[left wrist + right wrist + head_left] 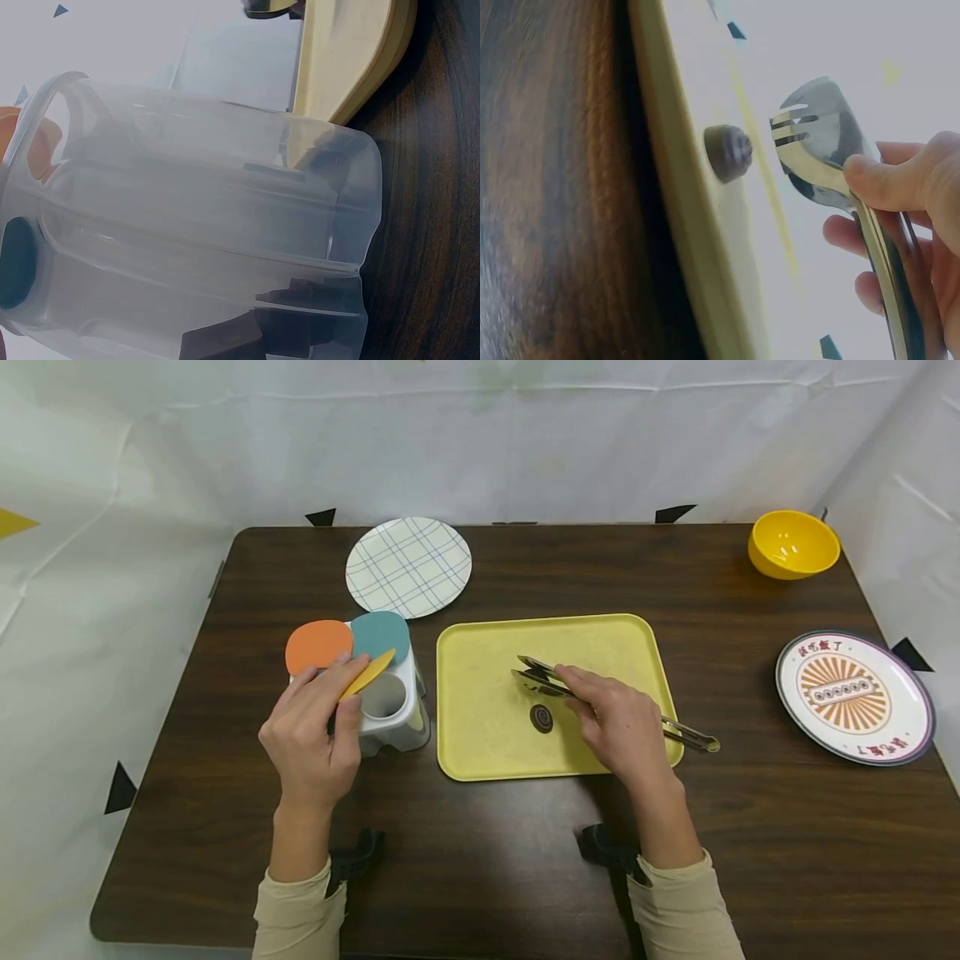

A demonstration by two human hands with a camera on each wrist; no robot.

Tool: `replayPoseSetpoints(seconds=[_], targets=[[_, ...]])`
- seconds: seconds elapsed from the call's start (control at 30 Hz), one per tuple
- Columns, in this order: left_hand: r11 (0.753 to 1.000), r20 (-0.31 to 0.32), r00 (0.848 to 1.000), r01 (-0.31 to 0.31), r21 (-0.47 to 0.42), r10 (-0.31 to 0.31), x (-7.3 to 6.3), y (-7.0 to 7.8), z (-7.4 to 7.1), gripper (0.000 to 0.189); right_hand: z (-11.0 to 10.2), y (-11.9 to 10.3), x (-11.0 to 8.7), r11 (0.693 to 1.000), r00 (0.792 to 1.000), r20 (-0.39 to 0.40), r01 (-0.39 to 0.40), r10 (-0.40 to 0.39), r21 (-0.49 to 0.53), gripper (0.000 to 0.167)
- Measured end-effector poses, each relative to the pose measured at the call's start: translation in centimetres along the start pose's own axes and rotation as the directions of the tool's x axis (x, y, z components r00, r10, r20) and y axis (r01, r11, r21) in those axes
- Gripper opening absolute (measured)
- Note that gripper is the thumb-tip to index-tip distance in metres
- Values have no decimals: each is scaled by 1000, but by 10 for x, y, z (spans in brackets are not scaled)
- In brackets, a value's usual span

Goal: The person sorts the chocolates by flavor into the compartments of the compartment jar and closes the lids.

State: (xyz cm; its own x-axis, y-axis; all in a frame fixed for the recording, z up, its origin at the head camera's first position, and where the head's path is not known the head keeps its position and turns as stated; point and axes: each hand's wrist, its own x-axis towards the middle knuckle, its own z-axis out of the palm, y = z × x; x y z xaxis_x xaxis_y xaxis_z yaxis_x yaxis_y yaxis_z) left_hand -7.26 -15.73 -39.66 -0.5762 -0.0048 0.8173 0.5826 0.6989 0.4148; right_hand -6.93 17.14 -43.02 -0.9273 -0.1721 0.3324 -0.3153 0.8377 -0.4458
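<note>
My left hand [311,718] pinches a yellow lid [367,675], tilted up, between thumb and fingers above a white translucent container [416,727] with compartments. Beneath the lid, a round compartment stands uncovered; an orange lid [318,644] and a teal lid [382,637] lie on others. Dark chunks [285,322] show through the wall in the left wrist view. With my right hand [618,722] I grip metal tongs [881,247] over the yellow tray [480,752], their tips parted. A round, swirled dark chocolate [542,718] sits on the tray by the tips. Whether the tongs hold anything is unclear.
A checked plate [408,567] lies behind the container. To the far right are a yellow bowl [793,545] at the back corner and a printed plate [855,697] near the table's edge. White sheeting [510,452] encloses the table's back and sides.
</note>
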Motion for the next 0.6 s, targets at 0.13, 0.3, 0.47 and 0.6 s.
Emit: replayPoseSetpoints(seconds=[0.13, 0.3, 0.47, 0.6], targets=[[1000, -1, 1000, 2, -4, -2, 0, 0, 1, 48, -4, -4, 1, 999, 998, -48, 48, -46, 25, 43], [1000, -6, 1000, 4, 3, -4, -1, 0, 0, 48, -11, -12, 3, 991, 987, -112, 120, -113, 61, 42], [1000, -8, 1000, 6, 9, -6, -2, 0, -1, 48, -19, -23, 6, 971, 968, -164, 212, -192, 114, 42], [1000, 0, 1000, 6, 4, -6, -2, 0, -1, 47, -25, -39, 9, 948, 948, -197, 280, -250, 148, 43]])
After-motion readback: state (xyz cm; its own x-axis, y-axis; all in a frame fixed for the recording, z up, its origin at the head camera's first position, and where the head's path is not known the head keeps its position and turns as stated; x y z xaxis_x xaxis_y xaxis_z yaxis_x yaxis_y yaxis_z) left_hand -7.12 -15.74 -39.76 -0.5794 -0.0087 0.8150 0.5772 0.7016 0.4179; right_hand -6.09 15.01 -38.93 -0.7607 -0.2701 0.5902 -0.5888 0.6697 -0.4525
